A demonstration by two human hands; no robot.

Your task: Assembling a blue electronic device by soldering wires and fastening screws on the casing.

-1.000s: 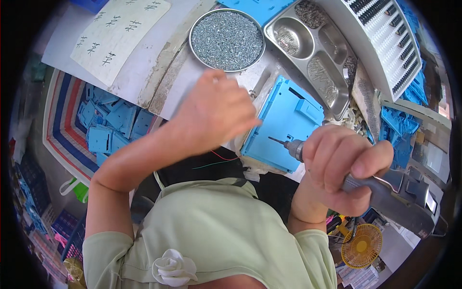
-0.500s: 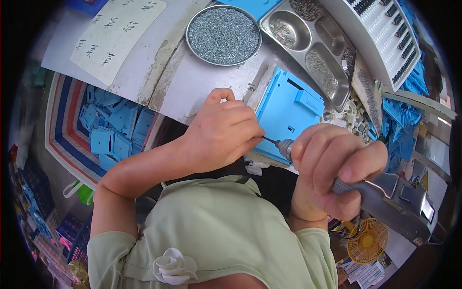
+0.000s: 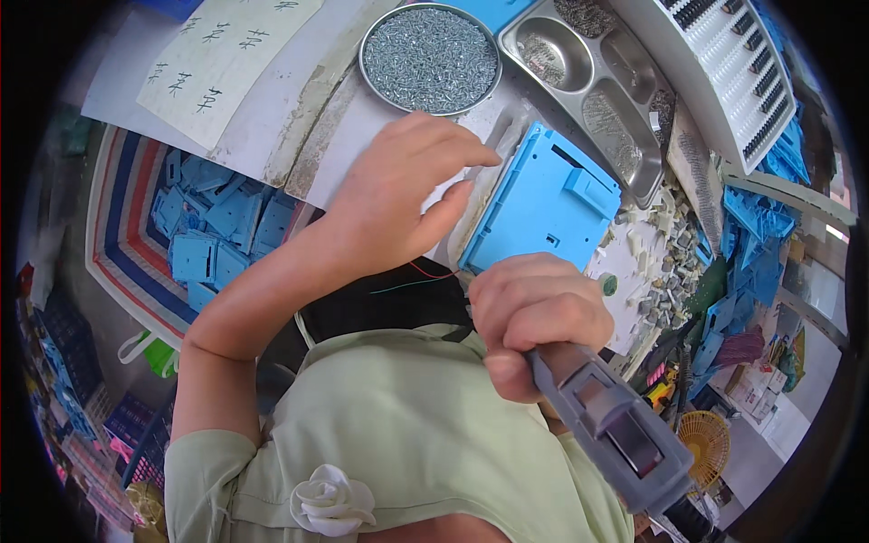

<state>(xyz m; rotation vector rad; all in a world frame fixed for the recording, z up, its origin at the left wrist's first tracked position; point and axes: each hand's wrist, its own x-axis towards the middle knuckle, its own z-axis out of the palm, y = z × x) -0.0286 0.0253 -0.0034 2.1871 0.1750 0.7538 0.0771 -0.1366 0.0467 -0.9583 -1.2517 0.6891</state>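
A blue plastic housing panel [image 3: 529,217] lies on the worktable in front of me, with a slot and a raised block on its face. My right hand [image 3: 539,317] is wrapped round a grey electric screwdriver [image 3: 625,443] near the panel's lower edge. The tool's body slants to the lower right, and its bit is hidden by the hand. Just left of the panel hovers my left hand [image 3: 398,195], thumb and forefinger apart, nothing visible between them. Beyond it stands a round metal dish [image 3: 430,59] full of small silver screws.
A steel compartment tray [image 3: 593,81] with small metal parts sits behind the panel, beside a white rack [image 3: 729,81] of black pieces. Loose small parts [image 3: 665,271] are heaped at right. A striped bag [image 3: 118,217] of blue panels stands at left; a yellow basket [image 3: 704,443] is lower right.
My left hand has moved up, away from the screwdriver bit, and its thumb and forefinger have parted. My right hand has drawn the screwdriver down and left, turning its body more downward.
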